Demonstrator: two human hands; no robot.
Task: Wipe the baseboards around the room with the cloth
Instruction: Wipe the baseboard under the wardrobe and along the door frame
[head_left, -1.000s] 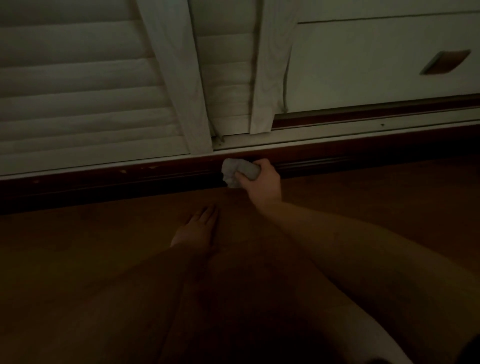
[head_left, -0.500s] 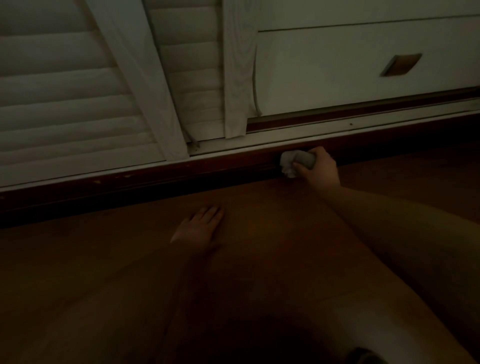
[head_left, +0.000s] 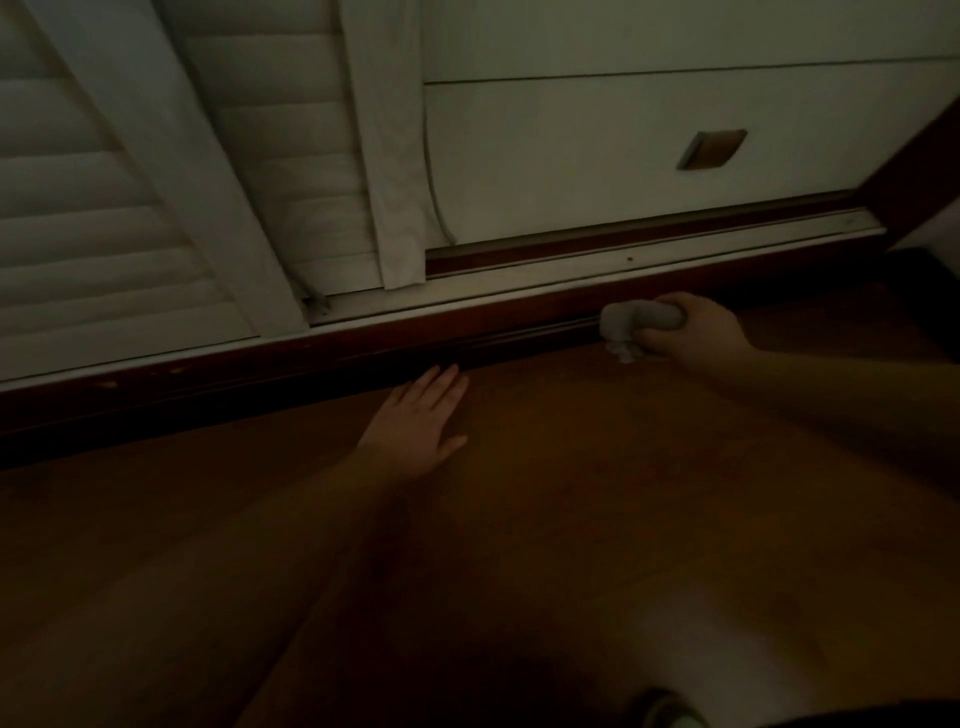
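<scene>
- The cloth (head_left: 631, 325) is bunched into a wad and pressed against the dark baseboard (head_left: 467, 332), low by the floor (head_left: 571, 493), likely so it reaches the moulding's groove.
- The right hand (head_left: 691, 330) has its grip clenched round the cloth, fingers curled over the top.
- The left hand (head_left: 423, 415) lies flat on the floor just beside the baseboard, grip released, probably as a prop.

Two bare forearms, left hand (head_left: 418, 423), right hand (head_left: 693, 327), no sleeves
</scene>
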